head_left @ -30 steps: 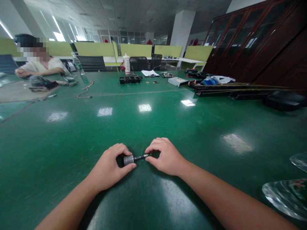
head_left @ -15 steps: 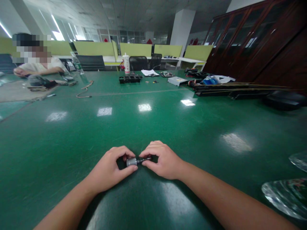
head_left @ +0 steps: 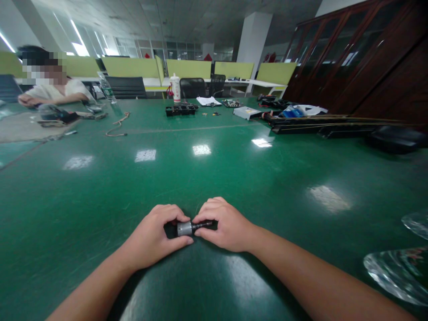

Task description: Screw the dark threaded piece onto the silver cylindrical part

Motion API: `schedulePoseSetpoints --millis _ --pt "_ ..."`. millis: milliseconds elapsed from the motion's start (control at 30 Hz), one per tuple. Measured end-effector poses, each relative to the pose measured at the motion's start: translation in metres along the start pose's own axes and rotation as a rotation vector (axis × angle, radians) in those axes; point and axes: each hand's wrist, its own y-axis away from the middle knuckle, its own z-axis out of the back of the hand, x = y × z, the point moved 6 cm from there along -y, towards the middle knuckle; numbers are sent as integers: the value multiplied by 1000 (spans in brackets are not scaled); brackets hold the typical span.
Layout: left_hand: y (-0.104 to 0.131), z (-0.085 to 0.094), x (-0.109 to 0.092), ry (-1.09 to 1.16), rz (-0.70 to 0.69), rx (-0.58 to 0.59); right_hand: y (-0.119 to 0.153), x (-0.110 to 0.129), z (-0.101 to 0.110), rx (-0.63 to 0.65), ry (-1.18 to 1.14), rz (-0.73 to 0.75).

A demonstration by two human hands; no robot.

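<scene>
Thumb and fingers of my left hand (head_left: 155, 239) pinch a short, grey metal cylinder (head_left: 184, 229) from both sides, seemingly to steady it, while my right hand (head_left: 230, 227) pinches a slim, dark, rod-like shaft (head_left: 206, 224) jutting from its end. Both pieces lie in line between my hands, low over a glossy green tabletop (head_left: 214, 176) in front of me. Gripping so near where they meet probably gives me finer control over their alignment.
</scene>
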Motion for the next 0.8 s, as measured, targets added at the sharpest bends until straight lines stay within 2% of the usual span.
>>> schedulePoseSetpoints --millis 800 --pt "0 1 -3 -12 15 -23 -2 2 1 9 1 -16"
